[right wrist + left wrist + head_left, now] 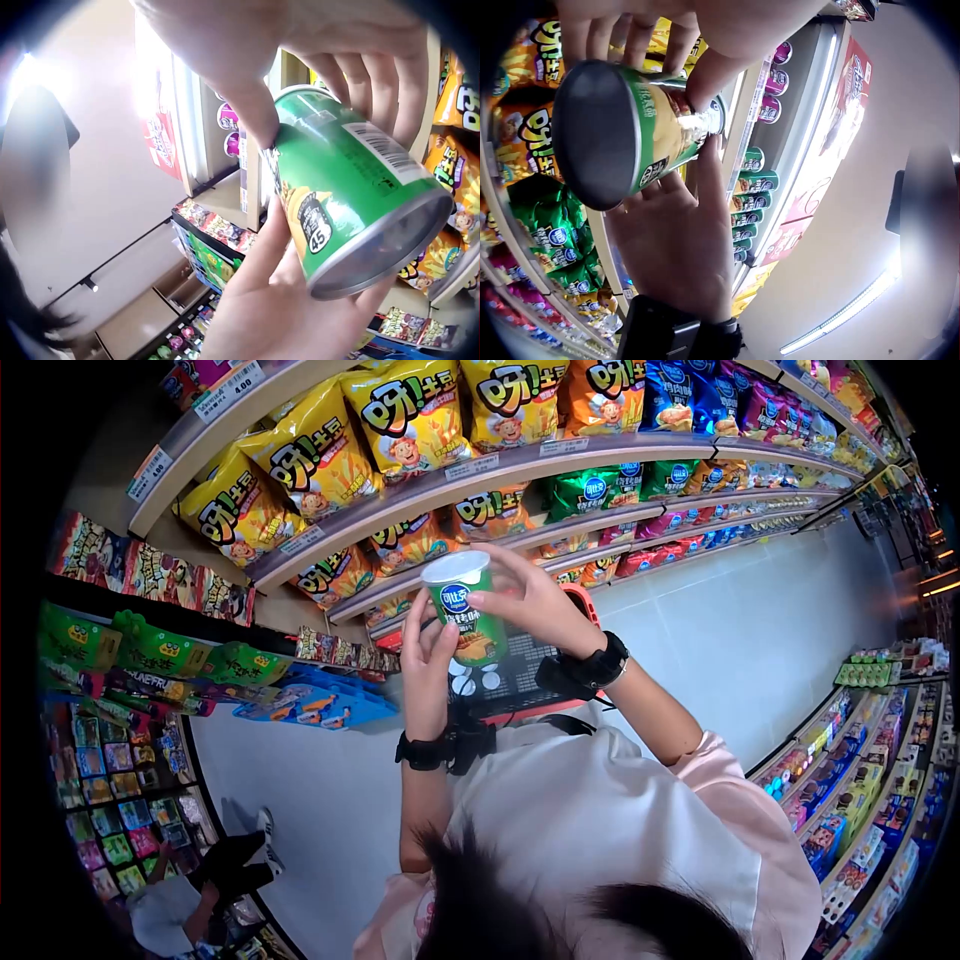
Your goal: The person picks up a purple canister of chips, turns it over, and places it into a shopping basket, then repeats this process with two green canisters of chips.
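Observation:
A small green canister of potato chips (478, 643) with a white lid is held up in front of the body. My left hand (426, 678) grips its left side, thumb across the front. On the other side my right hand (548, 612) holds it, thumb pressed near the blue logo. The canister's (592, 135) grey metal base faces the camera in the left wrist view. A barcode and a "45" mark show on the canister (352, 180) in the right wrist view. Both hands' fingers wrap behind it, partly hidden.
Shelves of yellow chip bags (405, 420) curve ahead, with green bags (590, 490) lower down. A red-edged basket (520, 710) sits below the hands. Hanging snack packs (160, 650) stand at left. Another person (175, 905) is at lower left. More shelves (860, 790) line the right.

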A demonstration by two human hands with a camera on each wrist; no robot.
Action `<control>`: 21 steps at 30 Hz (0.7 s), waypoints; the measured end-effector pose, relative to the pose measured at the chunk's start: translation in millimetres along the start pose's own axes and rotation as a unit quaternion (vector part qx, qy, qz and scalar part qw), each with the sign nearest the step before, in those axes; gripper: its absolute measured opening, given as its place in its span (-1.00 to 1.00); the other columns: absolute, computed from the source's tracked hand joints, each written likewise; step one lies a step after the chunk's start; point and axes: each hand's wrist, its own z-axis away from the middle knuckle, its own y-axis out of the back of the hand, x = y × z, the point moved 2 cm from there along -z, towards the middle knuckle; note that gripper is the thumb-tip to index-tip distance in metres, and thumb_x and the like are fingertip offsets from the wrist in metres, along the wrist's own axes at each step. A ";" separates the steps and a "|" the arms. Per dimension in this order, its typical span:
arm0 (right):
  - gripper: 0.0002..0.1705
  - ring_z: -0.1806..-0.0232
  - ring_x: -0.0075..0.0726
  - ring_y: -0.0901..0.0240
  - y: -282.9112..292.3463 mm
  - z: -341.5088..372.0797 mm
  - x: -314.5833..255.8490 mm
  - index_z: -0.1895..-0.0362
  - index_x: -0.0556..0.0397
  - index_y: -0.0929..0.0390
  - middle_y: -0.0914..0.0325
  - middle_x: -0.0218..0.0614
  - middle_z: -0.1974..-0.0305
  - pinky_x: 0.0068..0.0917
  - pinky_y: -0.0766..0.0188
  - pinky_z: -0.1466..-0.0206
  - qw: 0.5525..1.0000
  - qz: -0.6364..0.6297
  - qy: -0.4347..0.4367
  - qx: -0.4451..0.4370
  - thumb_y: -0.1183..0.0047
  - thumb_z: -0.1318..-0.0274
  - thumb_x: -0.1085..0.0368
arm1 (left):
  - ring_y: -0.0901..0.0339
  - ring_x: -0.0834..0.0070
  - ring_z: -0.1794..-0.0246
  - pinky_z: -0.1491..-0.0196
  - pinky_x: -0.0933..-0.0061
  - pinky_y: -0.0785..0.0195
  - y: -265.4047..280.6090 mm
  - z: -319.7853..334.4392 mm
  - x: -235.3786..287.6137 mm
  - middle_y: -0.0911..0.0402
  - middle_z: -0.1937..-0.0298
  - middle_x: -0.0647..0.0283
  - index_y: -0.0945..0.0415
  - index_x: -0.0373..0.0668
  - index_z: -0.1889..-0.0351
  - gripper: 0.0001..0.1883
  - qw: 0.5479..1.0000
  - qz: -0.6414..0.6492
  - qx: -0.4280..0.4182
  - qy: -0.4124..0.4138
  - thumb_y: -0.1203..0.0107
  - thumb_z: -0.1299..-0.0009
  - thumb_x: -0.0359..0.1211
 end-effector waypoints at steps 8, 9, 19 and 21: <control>-0.26 -0.05 -0.51 -0.35 -6.1 7.4 1.9 -0.31 0.11 -0.15 -0.39 -0.25 -0.11 -0.54 -0.34 -0.08 0.999 -0.017 -0.015 -0.031 -0.18 -0.05 0.35 | -0.35 0.47 -0.13 -0.09 0.52 -0.28 12.3 18.6 -12.9 -0.26 -0.11 0.20 -0.05 -0.29 -0.36 -0.43 0.995 -0.090 0.018 -0.037 0.02 -0.41 -0.43; -0.26 -0.05 -0.49 -0.35 -8.2 9.8 -1.2 -0.30 0.14 -0.15 -0.39 -0.24 -0.10 -0.54 -0.32 -0.10 0.999 -0.019 -0.027 -0.024 -0.18 -0.05 0.34 | -0.36 0.46 -0.14 -0.09 0.53 -0.29 11.0 21.0 -14.5 -0.25 -0.11 0.19 -0.04 -0.29 -0.37 -0.43 0.997 -0.062 0.024 -0.026 0.05 -0.41 -0.47; -0.24 -0.03 -0.38 -0.40 -11.4 36.2 17.8 -0.26 0.13 -0.17 -0.42 -0.16 -0.04 -0.50 -0.45 0.03 0.999 0.037 -0.005 0.029 -0.26 0.01 0.26 | -0.33 0.54 -0.05 -0.04 0.57 -0.27 -2.4 34.6 -21.1 -0.23 -0.05 0.25 -0.03 -0.30 -0.37 -0.40 0.996 -0.087 0.025 -0.001 0.01 -0.40 -0.45; -0.24 -0.01 -0.42 -0.40 -14.1 41.3 1.3 -0.26 0.05 -0.17 -0.40 -0.19 -0.05 -0.58 -0.48 0.12 0.999 0.039 0.005 0.026 -0.26 0.03 0.32 | -0.29 0.60 0.04 -0.07 0.58 -0.21 1.2 31.0 -26.1 -0.26 -0.01 0.28 -0.06 -0.32 -0.36 -0.45 0.987 -0.153 0.039 -0.032 0.08 -0.46 -0.34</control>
